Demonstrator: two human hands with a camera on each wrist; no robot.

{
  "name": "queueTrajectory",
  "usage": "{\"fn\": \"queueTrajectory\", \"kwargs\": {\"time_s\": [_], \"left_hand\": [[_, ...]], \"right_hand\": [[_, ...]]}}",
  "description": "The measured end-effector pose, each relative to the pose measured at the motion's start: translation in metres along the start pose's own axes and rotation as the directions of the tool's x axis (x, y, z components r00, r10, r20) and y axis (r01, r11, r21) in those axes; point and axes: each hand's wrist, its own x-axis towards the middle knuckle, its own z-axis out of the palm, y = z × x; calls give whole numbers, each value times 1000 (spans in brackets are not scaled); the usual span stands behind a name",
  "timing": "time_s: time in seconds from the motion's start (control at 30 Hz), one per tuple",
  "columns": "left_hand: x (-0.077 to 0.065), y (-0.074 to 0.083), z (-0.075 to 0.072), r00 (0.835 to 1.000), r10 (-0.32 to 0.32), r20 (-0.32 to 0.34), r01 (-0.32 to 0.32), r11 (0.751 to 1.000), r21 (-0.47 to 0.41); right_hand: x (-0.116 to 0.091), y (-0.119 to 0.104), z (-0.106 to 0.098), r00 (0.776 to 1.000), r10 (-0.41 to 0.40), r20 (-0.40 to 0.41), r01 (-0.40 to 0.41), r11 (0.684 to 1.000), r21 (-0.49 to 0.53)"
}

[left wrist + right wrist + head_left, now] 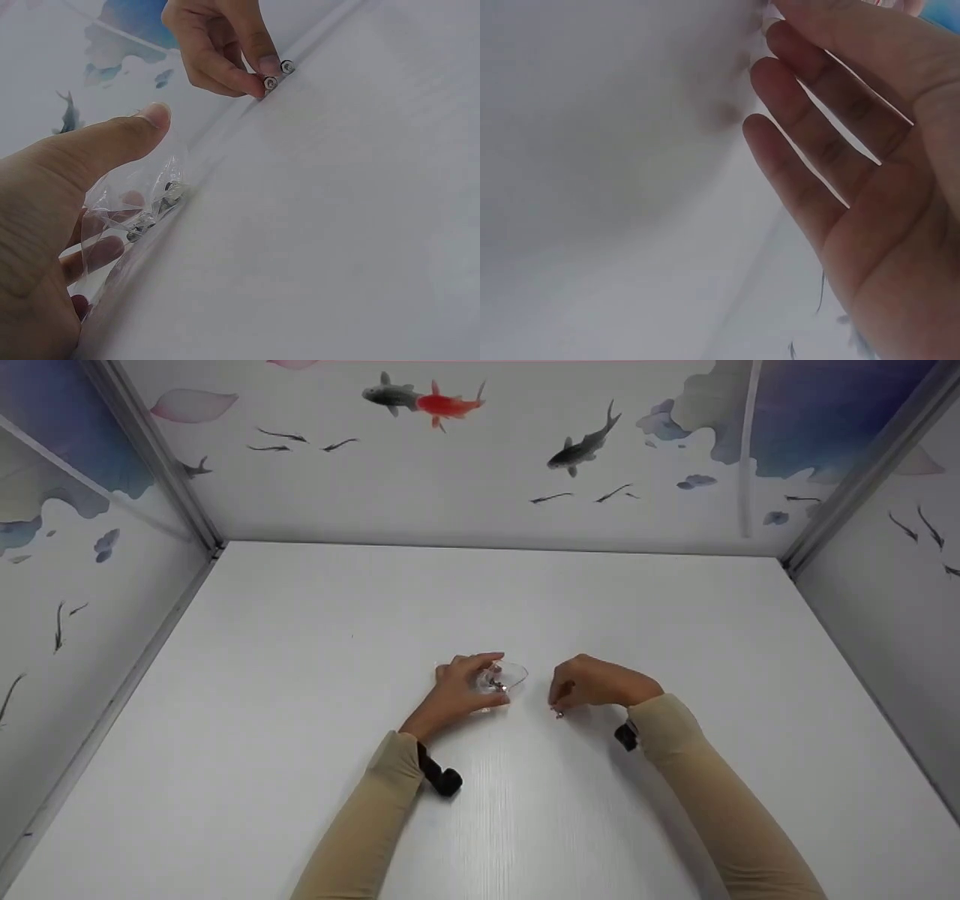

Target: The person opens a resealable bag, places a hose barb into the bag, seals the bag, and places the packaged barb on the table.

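Note:
In the head view, my left hand curves around a clear plastic bag on the table, fingers on its far side and thumb on its near side. Small silver metal pieces lie inside the bag. The left wrist view shows some of those fingers through the plastic. To the right of the bag, my right hand pinches small screw-like metal pieces at the tabletop, two round ends showing at its fingertips. In the right wrist view, the other fingers are spread and the pinched pieces are hidden.
The white table has patterned panels on its back and sides, the back panel painted with fish. Black wrist cameras are worn on both wrists, the left camera just above the tabletop.

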Motion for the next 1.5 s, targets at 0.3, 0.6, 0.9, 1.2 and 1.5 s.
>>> {"fn": "queueTrajectory", "kwargs": {"time_s": [0.3,0.6,0.9,1.2,1.5], "left_hand": [[0,1,-1,1000,-10,-1,10,1000,-3],[0,1,0,1000,-3,-3,3,1000,3],[-1,-2,0,1000,7,5,-7,1000,2],[0,-3,-1,1000,14,4,-14,1000,5],[2,-3,0,999,41,-4,-41,999,23]], "right_hand": [[3,-2,3,1000,14,-1,-14,1000,-21],[4,-6,0,997,75,5,-74,996,-44],[5,-4,-4,999,-6,-36,5,999,-51],[10,-13,-12,998,-11,-63,8,999,-53],[18,-21,-18,992,-67,-109,61,997,-54]]}}
